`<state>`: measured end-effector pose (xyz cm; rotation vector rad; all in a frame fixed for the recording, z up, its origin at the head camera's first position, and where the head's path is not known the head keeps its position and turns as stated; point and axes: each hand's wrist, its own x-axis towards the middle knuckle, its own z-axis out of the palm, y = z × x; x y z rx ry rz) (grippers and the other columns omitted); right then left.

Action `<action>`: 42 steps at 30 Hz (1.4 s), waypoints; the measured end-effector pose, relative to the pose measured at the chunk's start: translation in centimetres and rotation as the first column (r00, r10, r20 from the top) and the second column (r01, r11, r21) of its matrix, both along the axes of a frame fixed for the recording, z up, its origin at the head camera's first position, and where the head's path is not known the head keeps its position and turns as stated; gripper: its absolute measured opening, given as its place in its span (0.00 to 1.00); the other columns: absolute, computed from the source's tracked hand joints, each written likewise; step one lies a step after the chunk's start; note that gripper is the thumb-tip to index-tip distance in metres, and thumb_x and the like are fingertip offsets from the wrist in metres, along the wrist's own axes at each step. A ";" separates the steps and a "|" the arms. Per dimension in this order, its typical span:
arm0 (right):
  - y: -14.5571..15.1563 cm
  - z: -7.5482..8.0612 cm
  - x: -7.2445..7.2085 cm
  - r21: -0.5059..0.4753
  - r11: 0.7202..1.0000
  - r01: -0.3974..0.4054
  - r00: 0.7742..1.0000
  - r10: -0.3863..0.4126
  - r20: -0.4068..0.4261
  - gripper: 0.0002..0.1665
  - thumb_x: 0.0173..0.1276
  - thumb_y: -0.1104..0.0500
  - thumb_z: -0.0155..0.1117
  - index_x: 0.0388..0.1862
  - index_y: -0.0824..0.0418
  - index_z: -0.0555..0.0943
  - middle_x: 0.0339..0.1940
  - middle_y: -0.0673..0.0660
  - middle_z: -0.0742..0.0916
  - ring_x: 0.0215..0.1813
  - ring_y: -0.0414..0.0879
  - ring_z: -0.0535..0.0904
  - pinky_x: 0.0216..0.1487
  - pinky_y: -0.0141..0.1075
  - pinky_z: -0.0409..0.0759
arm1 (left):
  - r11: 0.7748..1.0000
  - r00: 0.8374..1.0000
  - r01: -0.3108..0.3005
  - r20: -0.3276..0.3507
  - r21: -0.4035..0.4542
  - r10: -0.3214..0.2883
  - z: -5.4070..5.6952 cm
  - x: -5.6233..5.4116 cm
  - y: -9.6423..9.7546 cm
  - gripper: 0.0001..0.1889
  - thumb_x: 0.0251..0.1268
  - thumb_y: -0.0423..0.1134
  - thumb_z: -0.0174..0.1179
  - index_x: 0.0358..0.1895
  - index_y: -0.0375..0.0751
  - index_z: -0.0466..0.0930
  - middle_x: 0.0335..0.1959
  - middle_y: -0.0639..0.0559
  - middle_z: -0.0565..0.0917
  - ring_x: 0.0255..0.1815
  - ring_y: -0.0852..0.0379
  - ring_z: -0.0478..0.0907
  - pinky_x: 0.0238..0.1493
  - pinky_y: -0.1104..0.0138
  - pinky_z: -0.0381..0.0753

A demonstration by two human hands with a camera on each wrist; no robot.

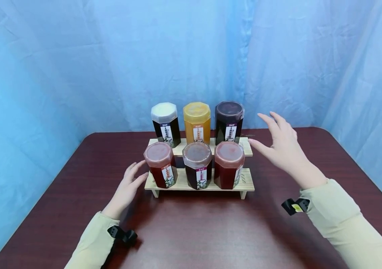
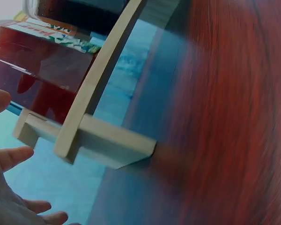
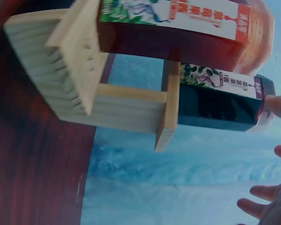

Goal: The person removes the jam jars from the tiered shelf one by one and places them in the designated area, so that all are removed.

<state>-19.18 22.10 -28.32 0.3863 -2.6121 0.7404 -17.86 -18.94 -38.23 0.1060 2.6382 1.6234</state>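
A two-step wooden rack (image 1: 249,181) holds capped, eight-sided jars, three on each step. On the lower step stand a red jar (image 1: 159,172), a dark jar (image 1: 191,172) and another red jar (image 1: 224,173). Above them are a black jar with a white lid (image 1: 164,111), a yellow jar (image 1: 197,123) and a dark purple jar (image 1: 229,121). My left hand (image 1: 125,192) is beside the lower left red jar, fingers spread and holding nothing. To the rack's right, my right hand (image 1: 286,147) is raised with fingers apart, its thumb nearest the dark purple jar; contact is unclear in the right wrist view.
The rack stands on a dark red-brown wooden table (image 1: 199,231), toward its far side. Light blue curtains (image 1: 177,48) hang behind the table and along both sides. A small black camera is strapped to each wrist over a pale sleeve (image 1: 339,209).
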 end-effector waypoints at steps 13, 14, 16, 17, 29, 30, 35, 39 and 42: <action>-2.3 1.9 -3.2 -0.038 0.989 -0.146 0.986 0.148 0.073 0.43 0.58 0.51 0.70 0.71 0.54 0.63 0.70 0.65 0.64 0.71 0.60 0.57 0.66 0.61 0.59 | 0.980 0.992 0.051 0.103 0.193 -0.072 -2.2 -0.3 0.4 0.28 0.71 0.40 0.49 0.70 0.35 0.57 0.71 0.36 0.59 0.73 0.42 0.54 0.71 0.49 0.53; -2.4 2.0 -3.4 -0.041 0.987 -0.155 0.985 0.157 0.072 0.43 0.58 0.51 0.71 0.70 0.54 0.64 0.69 0.65 0.65 0.71 0.59 0.57 0.66 0.61 0.59 | 0.980 0.992 0.052 0.100 0.191 -0.072 -2.3 -0.4 0.4 0.28 0.71 0.40 0.49 0.70 0.35 0.57 0.71 0.36 0.60 0.72 0.42 0.55 0.70 0.49 0.54; -2.6 2.2 -3.7 -0.056 0.985 -0.166 0.982 0.170 0.081 0.41 0.58 0.52 0.71 0.69 0.54 0.65 0.69 0.65 0.66 0.70 0.60 0.59 0.65 0.61 0.60 | 0.979 0.993 0.054 0.095 0.195 -0.073 -2.6 -0.5 0.5 0.27 0.70 0.39 0.49 0.70 0.35 0.58 0.69 0.35 0.63 0.69 0.45 0.60 0.67 0.54 0.60; -2.7 2.2 -3.9 -0.066 0.983 -0.169 0.981 0.174 0.089 0.41 0.58 0.52 0.71 0.69 0.55 0.66 0.69 0.65 0.66 0.69 0.60 0.61 0.64 0.61 0.61 | 0.978 0.992 0.054 0.097 0.203 -0.075 -2.7 -0.5 0.5 0.27 0.70 0.38 0.50 0.70 0.35 0.58 0.68 0.35 0.64 0.66 0.47 0.63 0.65 0.58 0.63; -3.5 0.1 -5.3 -0.308 0.940 -0.149 0.950 0.222 0.218 0.47 0.58 0.54 0.71 0.70 0.46 0.54 0.65 0.62 0.70 0.66 0.60 0.67 0.53 0.56 0.74 | 0.933 0.984 0.104 0.099 0.345 -0.146 -3.8 -0.2 0.2 0.30 0.68 0.32 0.52 0.72 0.38 0.53 0.68 0.34 0.62 0.63 0.58 0.66 0.52 0.78 0.69; -3.6 0.0 -5.4 -0.314 0.938 -0.148 0.954 0.219 0.204 0.47 0.57 0.54 0.71 0.70 0.46 0.54 0.64 0.62 0.71 0.66 0.60 0.68 0.51 0.55 0.75 | 0.925 0.984 0.110 0.092 0.363 -0.153 -4.0 -0.2 0.2 0.31 0.68 0.31 0.52 0.72 0.38 0.53 0.68 0.34 0.62 0.60 0.62 0.68 0.52 0.78 0.70; -3.8 -0.5 -5.5 -0.346 0.925 -0.155 0.969 0.211 0.128 0.47 0.55 0.56 0.73 0.68 0.50 0.56 0.62 0.62 0.73 0.62 0.59 0.71 0.50 0.53 0.74 | 0.889 0.983 0.122 0.070 0.442 -0.170 -4.7 -0.1 0.0 0.32 0.66 0.28 0.52 0.72 0.37 0.51 0.65 0.36 0.64 0.53 0.71 0.71 0.51 0.77 0.73; -4.0 -0.8 -5.5 -0.368 0.917 -0.157 0.971 0.210 0.110 0.47 0.55 0.56 0.74 0.68 0.51 0.57 0.62 0.62 0.72 0.62 0.59 0.71 0.54 0.54 0.73 | 0.876 0.985 0.125 0.048 0.466 -0.166 -5.0 -0.1 -0.2 0.32 0.66 0.27 0.53 0.72 0.37 0.52 0.60 0.43 0.68 0.52 0.69 0.73 0.50 0.76 0.74; -4.2 -1.0 -5.7 -0.375 0.914 -0.156 0.973 0.207 0.099 0.48 0.55 0.56 0.74 0.68 0.51 0.56 0.60 0.63 0.72 0.62 0.59 0.72 0.53 0.54 0.73 | 0.874 0.985 0.138 0.028 0.466 -0.170 -5.1 -0.2 -0.2 0.32 0.65 0.28 0.54 0.71 0.36 0.52 0.58 0.48 0.70 0.52 0.69 0.74 0.51 0.75 0.74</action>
